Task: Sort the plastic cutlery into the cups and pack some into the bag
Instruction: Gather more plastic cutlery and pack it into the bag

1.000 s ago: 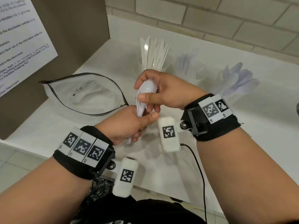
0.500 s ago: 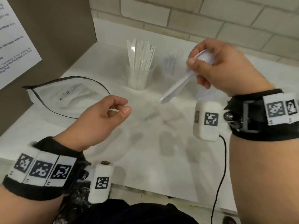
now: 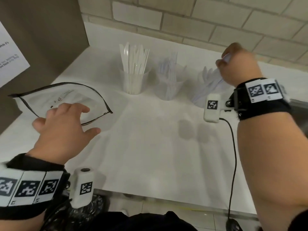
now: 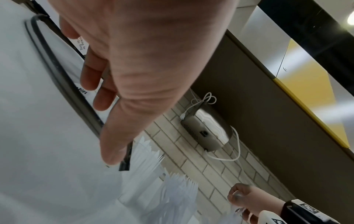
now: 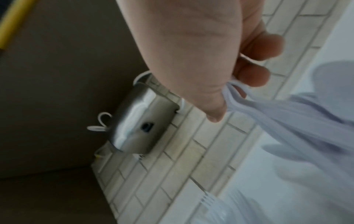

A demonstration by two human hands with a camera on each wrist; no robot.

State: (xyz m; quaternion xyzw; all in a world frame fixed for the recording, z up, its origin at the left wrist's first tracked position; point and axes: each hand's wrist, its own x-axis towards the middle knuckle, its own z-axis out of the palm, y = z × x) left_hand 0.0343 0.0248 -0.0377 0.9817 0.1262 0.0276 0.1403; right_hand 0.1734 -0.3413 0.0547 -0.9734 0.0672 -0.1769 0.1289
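Fingers (image 3: 78, 109) of left hand (image 3: 63, 129): spread, empty, above the black-rimmed mouth of bag (image 3: 93, 95); bare counter (image 3: 150, 147) beside the thumb. Right hand (image 3: 238, 67): pinching white spoons (image 5: 287, 121) over the rightmost cup (image 3: 198, 97). Bag print near fingertips unreadable.

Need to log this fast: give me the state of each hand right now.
Left hand: open, fingers spread above the bag, holding nothing.
Right hand: closed on white spoons at the right cup.

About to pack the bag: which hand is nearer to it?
Left. The left hand hovers open over the bag, at its near rim. The right hand is far across the counter, gripping spoons at the rightmost cup.
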